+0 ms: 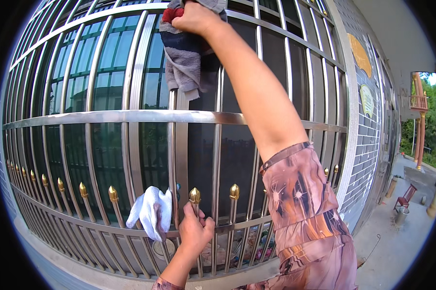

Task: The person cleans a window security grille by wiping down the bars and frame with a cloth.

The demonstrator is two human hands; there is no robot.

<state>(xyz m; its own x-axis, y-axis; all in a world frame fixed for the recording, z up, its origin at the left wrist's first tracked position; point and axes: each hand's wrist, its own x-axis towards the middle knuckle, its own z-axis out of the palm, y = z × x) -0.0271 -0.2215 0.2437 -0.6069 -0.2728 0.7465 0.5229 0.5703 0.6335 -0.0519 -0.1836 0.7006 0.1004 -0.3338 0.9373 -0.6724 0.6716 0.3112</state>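
Observation:
My right hand (196,18), raised to the top of the view, grips a grey, red and dark striped cloth (183,69) against the upright bars of a stainless steel window grille (149,116). Low in the middle, my left hand (196,228) is closed around a short bar just below its gold spear-shaped finial (195,195). Left of that hand, a white glove or cloth (154,212) with a dirty patch hangs over the grille's lower rail. Part of the raised hand is cut off by the frame's upper edge.
Behind the bars are glass panes (112,83) and, low down, a round container (163,249). A tiled wall (362,152) borders the grille on the right. Farther off on the paved floor stand a red chair (406,195) and a metal bucket (402,215).

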